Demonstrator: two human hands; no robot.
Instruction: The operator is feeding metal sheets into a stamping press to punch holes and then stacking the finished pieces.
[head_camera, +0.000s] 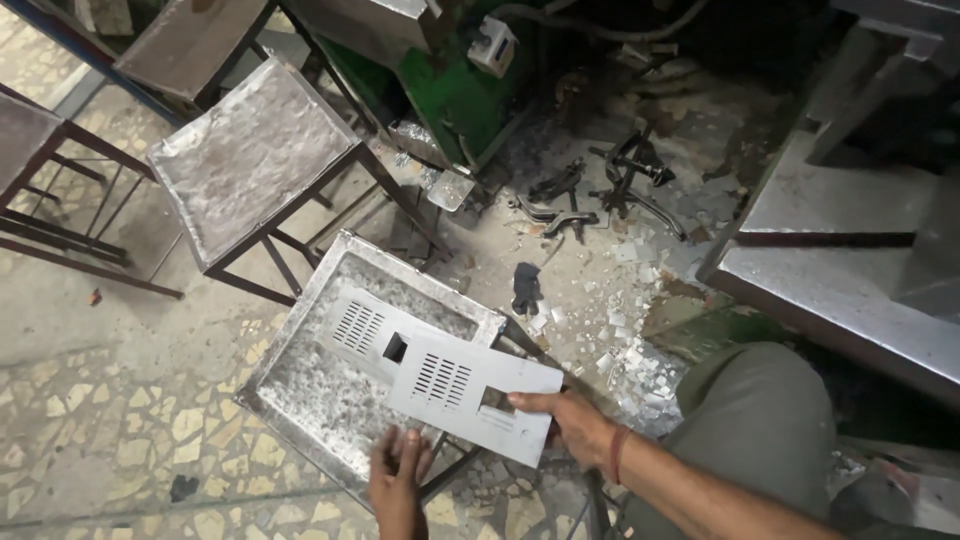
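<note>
Our right hand (565, 418) closes its grip on the near right end of one grey metal panel (445, 375), thumb on top and fingers underneath. Our left hand (397, 472) sits at the panel's near long edge, fingertips touching it from below; we cannot tell whether that grip is closed or merely steadying the sheet.

The panel is a long flat rectangle. Its long axis runs from the upper left down to the lower right, with the far end pointing away toward the stools. We count two blocks of vent slots and two cut-out openings in it (one square and dark, one wider near our right thumb).

The panel is held just above a shallow metal tray (300, 400) on a dark frame, the surface directly under our hands. Beyond it stand three metal-topped stools: the nearest stool (250, 155) just behind the tray, two more toward the upper left. Dark metal scraps (600, 195) and pale chips litter the floor (120, 420) beside a green machine (460, 95).
</note>
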